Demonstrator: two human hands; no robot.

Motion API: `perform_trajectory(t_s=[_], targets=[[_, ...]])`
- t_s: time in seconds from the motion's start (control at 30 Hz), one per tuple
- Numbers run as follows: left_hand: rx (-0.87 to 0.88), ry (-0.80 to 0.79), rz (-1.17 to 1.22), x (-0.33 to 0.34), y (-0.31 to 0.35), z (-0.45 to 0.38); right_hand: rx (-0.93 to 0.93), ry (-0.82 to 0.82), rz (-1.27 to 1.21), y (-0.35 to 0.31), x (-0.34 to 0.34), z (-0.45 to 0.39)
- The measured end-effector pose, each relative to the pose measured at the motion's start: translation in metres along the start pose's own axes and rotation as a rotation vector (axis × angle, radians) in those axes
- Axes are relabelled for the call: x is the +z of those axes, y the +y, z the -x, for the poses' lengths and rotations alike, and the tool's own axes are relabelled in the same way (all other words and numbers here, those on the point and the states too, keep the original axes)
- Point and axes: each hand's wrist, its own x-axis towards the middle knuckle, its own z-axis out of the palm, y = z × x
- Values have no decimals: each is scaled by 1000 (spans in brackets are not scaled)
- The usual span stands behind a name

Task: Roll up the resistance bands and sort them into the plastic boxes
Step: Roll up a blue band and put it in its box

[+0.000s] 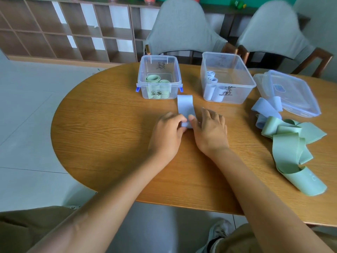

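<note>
A pale blue resistance band lies flat on the wooden table, its near end wound into a small roll. My left hand and my right hand pinch that roll from either side. Behind it stands a clear plastic box holding rolled green bands. To its right a second clear box holds rolled blue bands. At the right lie loose blue bands and a heap of loose green bands.
Two clear lids are stacked at the far right of the table. Two grey chairs stand behind the table, with a wooden shelf unit along the wall. The table's rounded edge curves off at the left.
</note>
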Motion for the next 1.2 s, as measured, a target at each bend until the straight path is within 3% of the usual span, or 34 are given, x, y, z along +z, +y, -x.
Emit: perform_trajectory(t_s=[0.1, 0.2, 0.47, 0.83, 1.07, 1.2], targets=[[3, 8, 16, -1, 1, 3, 59, 151, -303, 1, -10, 9], [23, -3, 20, -4, 3, 10, 216, 192, -543, 1, -23, 32], [93, 38, 2, -17, 12, 51, 252, 174, -796, 8, -30, 91], [17, 51, 10, -20, 22, 71, 148, 103, -864, 17, -27, 116], [-274, 103, 224, -26, 44, 84, 202, 46, -1018, 12, -33, 119], [-305, 73, 218, -26, 53, 91, 192, 45, -987, 10, -34, 121]])
